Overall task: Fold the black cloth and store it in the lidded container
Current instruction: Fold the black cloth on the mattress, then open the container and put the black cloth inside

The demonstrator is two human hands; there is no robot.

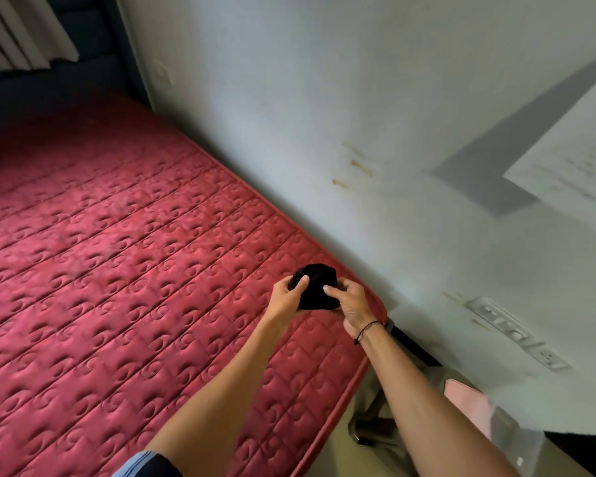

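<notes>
A small bundle of black cloth point(316, 285) is held over the right corner of a red quilted mattress point(117, 270). My left hand point(287, 299) grips its left side, thumb on top. My right hand point(350, 301) grips its right side; a thin black band circles that wrist. The cloth is bunched into a compact wad between both hands. At the lower right, a clear plastic container with a pink part point(486, 418) stands on the floor, partly cut off; I cannot make out its lid.
A white wall point(358, 98) runs along the mattress's right edge, with a power strip point(516, 333) fixed low on it. A metal stand point(372, 425) sits on the floor below the mattress corner. Curtains point(25, 32) hang at the far left.
</notes>
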